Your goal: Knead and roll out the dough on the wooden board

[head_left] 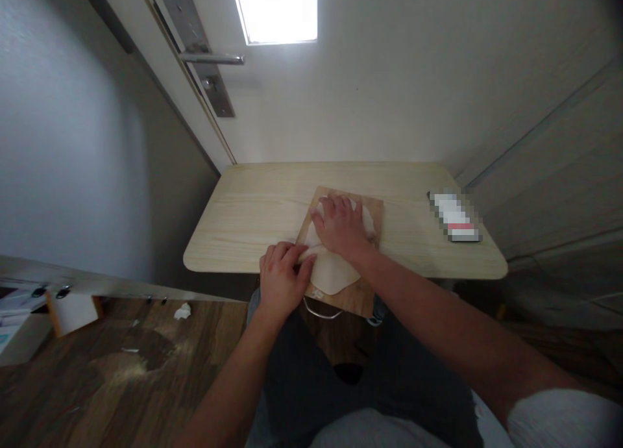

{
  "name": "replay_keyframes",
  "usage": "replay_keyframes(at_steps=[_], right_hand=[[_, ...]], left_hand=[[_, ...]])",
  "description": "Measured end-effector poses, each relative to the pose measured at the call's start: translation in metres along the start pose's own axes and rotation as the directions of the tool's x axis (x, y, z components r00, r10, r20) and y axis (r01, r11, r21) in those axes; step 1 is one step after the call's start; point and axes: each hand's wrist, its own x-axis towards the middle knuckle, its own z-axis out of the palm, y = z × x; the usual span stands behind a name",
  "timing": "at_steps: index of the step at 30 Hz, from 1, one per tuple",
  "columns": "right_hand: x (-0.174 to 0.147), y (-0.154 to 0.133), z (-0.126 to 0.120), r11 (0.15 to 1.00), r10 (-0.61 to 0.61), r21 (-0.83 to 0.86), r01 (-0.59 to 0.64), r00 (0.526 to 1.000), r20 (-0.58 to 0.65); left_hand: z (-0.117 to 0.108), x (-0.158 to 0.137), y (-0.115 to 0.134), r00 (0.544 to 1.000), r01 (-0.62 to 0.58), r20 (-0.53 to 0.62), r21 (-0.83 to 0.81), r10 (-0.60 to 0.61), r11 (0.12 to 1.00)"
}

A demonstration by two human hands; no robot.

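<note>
A pale, flat sheet of dough (333, 274) lies on a wooden cutting board (357, 300) with a metal handle. My right hand (341, 224) rests on the dough's far part, palm down with the fingers spread, and covers some of it. At the left side, my left hand (282, 273) has its thumb and fingers closed on the dough's edge, where a fold shows. The board sits at a slant and juts over the near edge of the small light-wood table (257, 208).
A phone-like object (455, 217), blurred out, lies at the table's right end. Behind the table stands a white door with a metal handle (211, 58). A crumpled white tissue (182, 311) is on the wooden floor at left, near a box (24, 337).
</note>
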Motion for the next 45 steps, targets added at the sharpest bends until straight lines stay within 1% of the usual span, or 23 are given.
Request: replay_keyframes(at_steps=[5, 8, 12, 18, 21, 24, 28, 32, 39, 45], right_hand=[[0.010, -0.001, 0.004, 1.000, 0.008, -0.001, -0.008, 1.000, -0.026], [0.015, -0.001, 0.006, 1.000, 0.018, -0.002, -0.018, 0.999, -0.039], [0.019, 0.000, 0.008, 0.999, 0.043, -0.005, -0.043, 0.998, -0.054], [0.022, 0.000, 0.008, 0.998, 0.066, -0.005, -0.067, 0.996, -0.067], [0.017, 0.002, 0.001, 1.000, 0.023, -0.013, -0.024, 0.996, -0.084], [0.006, 0.009, -0.006, 0.999, -0.034, -0.024, 0.032, 0.995, -0.090], [-0.010, 0.024, -0.006, 1.000, -0.001, -0.007, 0.000, 0.999, -0.046], [-0.016, 0.030, 0.001, 1.000, 0.022, -0.019, -0.021, 1.000, 0.011], [-0.006, 0.031, 0.010, 0.999, 0.031, -0.023, -0.029, 0.998, 0.060], [0.006, 0.031, 0.016, 0.999, 0.028, -0.037, -0.025, 0.997, 0.075]], left_hand=[[0.000, 0.008, 0.001, 0.999, 0.023, -0.022, 0.013, -0.023, 1.000], [-0.001, 0.014, 0.007, 1.000, 0.017, 0.010, 0.053, -0.018, 0.998], [0.000, 0.022, 0.014, 0.998, -0.017, 0.062, 0.031, 0.015, 0.999], [0.001, 0.028, 0.014, 0.998, 0.009, 0.064, 0.009, -0.010, 1.000], [0.000, 0.028, 0.015, 0.998, 0.026, 0.055, 0.018, -0.027, 0.999], [0.000, 0.027, 0.017, 0.998, 0.032, 0.046, 0.017, -0.032, 0.999], [0.001, 0.027, 0.017, 0.998, 0.042, 0.038, 0.014, -0.043, 0.999], [0.002, 0.026, 0.015, 0.999, 0.033, 0.031, 0.003, -0.033, 0.999], [0.006, 0.030, 0.010, 1.000, 0.031, 0.003, 0.029, -0.031, 0.999], [0.008, 0.039, 0.005, 0.999, 0.036, 0.012, 0.056, -0.036, 0.998]])
